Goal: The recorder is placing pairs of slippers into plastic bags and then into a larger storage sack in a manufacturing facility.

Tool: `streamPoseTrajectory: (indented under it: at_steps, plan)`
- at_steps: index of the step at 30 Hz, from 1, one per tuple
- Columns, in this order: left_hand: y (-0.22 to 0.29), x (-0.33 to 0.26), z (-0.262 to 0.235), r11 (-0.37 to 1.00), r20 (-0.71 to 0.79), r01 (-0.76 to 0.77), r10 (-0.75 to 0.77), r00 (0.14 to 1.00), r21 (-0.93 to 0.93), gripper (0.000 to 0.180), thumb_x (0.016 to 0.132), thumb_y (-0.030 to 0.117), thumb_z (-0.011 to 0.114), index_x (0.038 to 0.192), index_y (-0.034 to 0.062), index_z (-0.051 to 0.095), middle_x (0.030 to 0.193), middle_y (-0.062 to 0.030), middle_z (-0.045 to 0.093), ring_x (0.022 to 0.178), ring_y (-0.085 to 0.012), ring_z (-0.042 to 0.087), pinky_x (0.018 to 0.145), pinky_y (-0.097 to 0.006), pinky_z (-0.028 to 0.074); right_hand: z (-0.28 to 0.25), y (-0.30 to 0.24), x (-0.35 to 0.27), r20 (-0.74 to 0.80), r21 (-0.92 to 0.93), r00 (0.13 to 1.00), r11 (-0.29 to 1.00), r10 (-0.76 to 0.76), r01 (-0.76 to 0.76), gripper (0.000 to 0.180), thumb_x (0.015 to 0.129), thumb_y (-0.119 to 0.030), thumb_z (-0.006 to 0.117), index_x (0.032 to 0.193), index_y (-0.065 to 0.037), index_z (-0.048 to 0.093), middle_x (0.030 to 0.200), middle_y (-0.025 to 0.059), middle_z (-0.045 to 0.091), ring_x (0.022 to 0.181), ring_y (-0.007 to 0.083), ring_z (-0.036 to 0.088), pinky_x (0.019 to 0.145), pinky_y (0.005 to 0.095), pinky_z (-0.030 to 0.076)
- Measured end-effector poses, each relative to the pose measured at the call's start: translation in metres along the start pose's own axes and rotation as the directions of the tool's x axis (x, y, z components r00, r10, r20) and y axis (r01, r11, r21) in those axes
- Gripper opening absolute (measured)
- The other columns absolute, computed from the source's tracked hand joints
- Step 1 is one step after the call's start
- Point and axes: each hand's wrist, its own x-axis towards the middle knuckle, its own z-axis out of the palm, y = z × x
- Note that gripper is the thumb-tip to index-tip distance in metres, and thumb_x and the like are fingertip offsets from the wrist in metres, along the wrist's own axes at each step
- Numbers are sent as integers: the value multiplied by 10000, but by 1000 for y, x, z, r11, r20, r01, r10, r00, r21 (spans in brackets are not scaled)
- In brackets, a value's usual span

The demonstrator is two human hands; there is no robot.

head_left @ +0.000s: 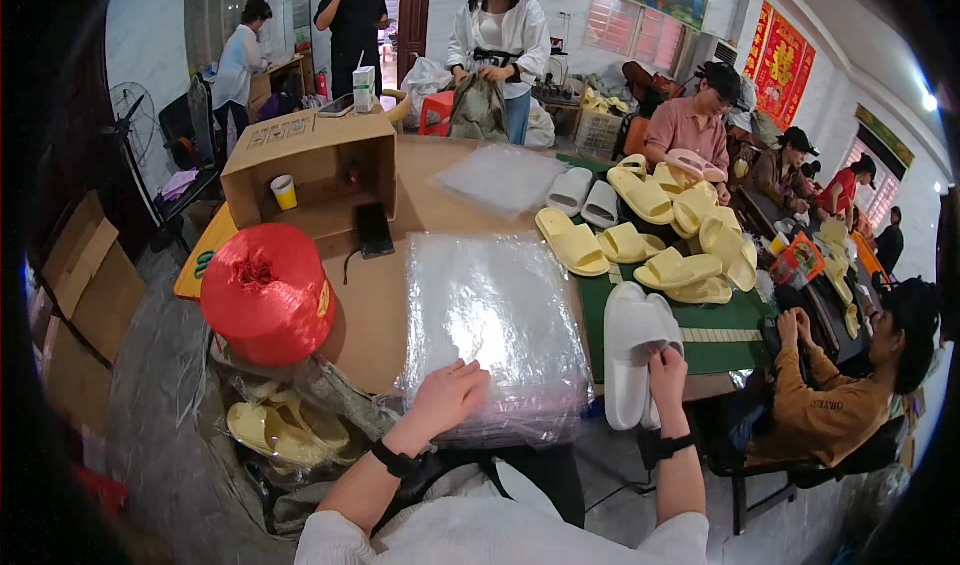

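A stack of clear plastic bags (495, 305) lies on the table straight in front of me. My left hand (450, 393) rests on its near left part, fingers stretched out, slightly blurred and holding nothing I can see. At the table's front edge, my right hand (668, 373) grips a pair of white slide slippers (632, 350), toes toward me and placed sole to sole or side by side; which, I cannot tell. The thumb and fingers close on the right slipper's edge. Just beyond are several pale yellow slippers (675, 265) in a heap on a green mat (730, 335).
A red roll of twine (267, 293) stands left of the bags. Behind it are an open cardboard box (250, 180) with a cup (284, 193), and a phone (374, 230). Bagged yellow slippers (285, 430) sit low left. A seated person (835, 405) works at right; others are farther back.
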Motion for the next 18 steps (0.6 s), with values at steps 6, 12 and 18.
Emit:
streamPoseTrajectory:
  at_steps: [6,12,18]
  plan:
    - [9,13,-9,965,-86,199,-216,973,-173,346,992,277,487,1207,100,693,1090,-195,698,977,-403,664,869,-455,522,-58,-64,-65,46,278,977,936,210,-214,105,959,-36,580,920,58,605,761,88,613,700,117,523,668,298,462]
    - [22,22,-26,879,8,324,-343,939,-350,373,1002,286,476,1236,84,684,808,-248,650,795,-393,660,736,-451,498,-75,-126,-98,200,227,979,974,-31,-16,272,811,39,655,1080,3,682,1021,187,697,943,321,692,825,349,524]
    - [40,25,-29,824,109,386,-376,920,-415,350,1003,235,499,1258,65,666,941,-260,684,900,-378,676,813,-426,512,-44,-156,-112,483,104,860,986,-166,132,203,825,-150,677,991,-35,668,986,172,661,813,404,658,703,475,542]
